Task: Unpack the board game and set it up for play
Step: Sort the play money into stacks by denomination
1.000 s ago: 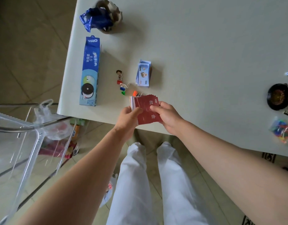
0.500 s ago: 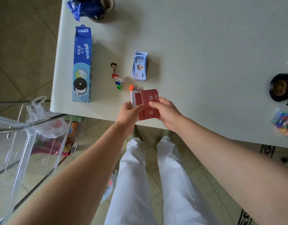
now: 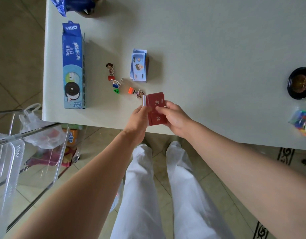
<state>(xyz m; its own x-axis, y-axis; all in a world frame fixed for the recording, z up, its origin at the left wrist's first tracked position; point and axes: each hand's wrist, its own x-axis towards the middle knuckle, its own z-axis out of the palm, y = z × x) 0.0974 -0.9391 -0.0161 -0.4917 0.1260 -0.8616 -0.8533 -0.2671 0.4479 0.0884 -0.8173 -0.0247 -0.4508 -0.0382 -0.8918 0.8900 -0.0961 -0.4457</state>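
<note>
Presently, red card deck [image 3: 155,109]: held over the near edge of the surface [image 3: 209,49], not resting on it; top card's back faces up.
Left hand [image 3: 137,119]: grip clamped on the deck's left edge, likely to steady it like a stack.
Right hand [image 3: 174,116]: thumb and fingers closed on the top cards, which sit slightly askew of the rest; judged to be squaring or counting them.
Play money [image 3: 139,67]: stacked flat just beyond the hands, probably a finished pile.
Pawns [image 3: 110,71]: card figures on coloured bases lying loose between the money and the cookie box [image 3: 73,66]; one lies touching the deck's far corner.
Bag of coloured pieces [image 3: 302,121]: unopened, far right, near a black dish [image 3: 299,83].
Progress: no board in view; setup judged early.
</note>
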